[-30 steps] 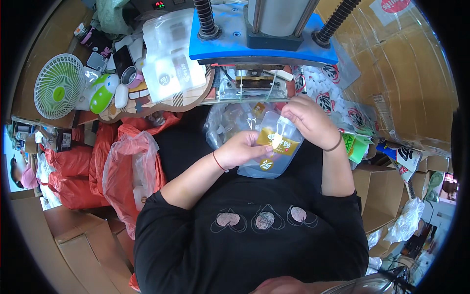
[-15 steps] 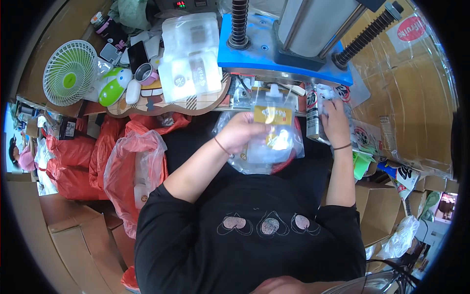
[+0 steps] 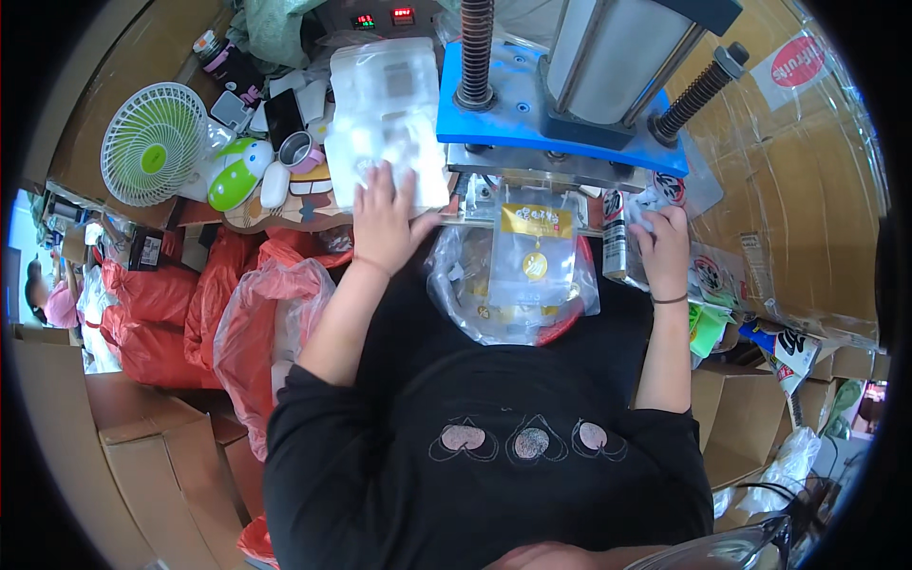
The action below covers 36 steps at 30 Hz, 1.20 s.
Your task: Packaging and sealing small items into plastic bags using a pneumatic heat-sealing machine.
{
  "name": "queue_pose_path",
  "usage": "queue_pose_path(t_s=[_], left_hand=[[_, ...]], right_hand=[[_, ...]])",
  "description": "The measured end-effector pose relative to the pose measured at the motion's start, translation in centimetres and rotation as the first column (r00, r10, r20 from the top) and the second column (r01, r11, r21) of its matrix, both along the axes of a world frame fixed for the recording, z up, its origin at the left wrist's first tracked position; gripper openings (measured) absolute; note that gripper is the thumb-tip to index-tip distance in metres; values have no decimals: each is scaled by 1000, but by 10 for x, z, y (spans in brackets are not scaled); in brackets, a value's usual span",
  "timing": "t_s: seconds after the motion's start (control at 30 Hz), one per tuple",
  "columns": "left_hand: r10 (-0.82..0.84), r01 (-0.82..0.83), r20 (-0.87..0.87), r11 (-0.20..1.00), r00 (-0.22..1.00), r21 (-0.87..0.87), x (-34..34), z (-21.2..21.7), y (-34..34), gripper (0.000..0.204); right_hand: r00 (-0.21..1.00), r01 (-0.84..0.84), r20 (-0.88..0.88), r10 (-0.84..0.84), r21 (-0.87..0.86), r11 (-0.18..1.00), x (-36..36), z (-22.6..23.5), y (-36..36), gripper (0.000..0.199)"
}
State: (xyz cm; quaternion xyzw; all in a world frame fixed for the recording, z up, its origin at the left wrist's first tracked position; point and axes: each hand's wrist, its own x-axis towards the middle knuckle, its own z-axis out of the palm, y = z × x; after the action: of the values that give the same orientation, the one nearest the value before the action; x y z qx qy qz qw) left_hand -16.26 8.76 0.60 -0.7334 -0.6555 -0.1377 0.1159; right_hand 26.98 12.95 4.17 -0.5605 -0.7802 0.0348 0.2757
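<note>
My left hand point(image 3: 383, 223) lies with its fingers spread over the near end of a stack of pale flat plastic pouches point(image 3: 389, 133). In front of me, a clear spouted pouch with a gold band point(image 3: 534, 252) hangs under the front edge of a blue-plated press point(image 3: 570, 128). Its spout is hidden beneath the press. Below it sits a red-rimmed basin lined with clear plastic point(image 3: 456, 304), with more gold-marked pouches in it. At the press's right side, my right hand point(image 3: 667, 252) has its fingers curled over something I cannot make out, beside a silver can-like cylinder point(image 3: 616, 242).
A green-and-white fan point(image 3: 152, 142), a phone point(image 3: 283, 116) and a pink-handled metal cup point(image 3: 299, 152) stand at the back left. Red plastic bags point(image 3: 228, 294) fill the left side. Cardboard point(image 3: 779, 171) walls the right. Another person point(image 3: 59, 294) shows at the far left.
My left hand has let go of the spouted pouch and moved left onto the pouch stack. The pouch now hangs at the press by itself. My right hand stays in nearly the same place.
</note>
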Motion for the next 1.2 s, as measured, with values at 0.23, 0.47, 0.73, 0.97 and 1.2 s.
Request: queue_pose_path(t_s=[0.23,0.47,0.73,0.97,1.2], left_hand=[[-72,135,819,991,569,-7,18,11,-42,23],[39,473,949,860,313,-191,77,24,-58,15],[276,668,955,732,-110,-135,119,10,-71,23],[433,796,892,582,-131,-166,127,5,-67,26],[582,765,778,606,-238,-219,115,-1,-45,20]], right_hand=[[979,80,-196,-62,88,993,4,11,-26,23],[813,-437,-391,431,78,896,-86,44,-48,11],[804,-411,-514,298,-119,904,-96,48,-49,13],[842,-516,-322,432,-251,819,-85,62,-35,22],[976,-59,201,88,-149,987,-21,46,-18,25]])
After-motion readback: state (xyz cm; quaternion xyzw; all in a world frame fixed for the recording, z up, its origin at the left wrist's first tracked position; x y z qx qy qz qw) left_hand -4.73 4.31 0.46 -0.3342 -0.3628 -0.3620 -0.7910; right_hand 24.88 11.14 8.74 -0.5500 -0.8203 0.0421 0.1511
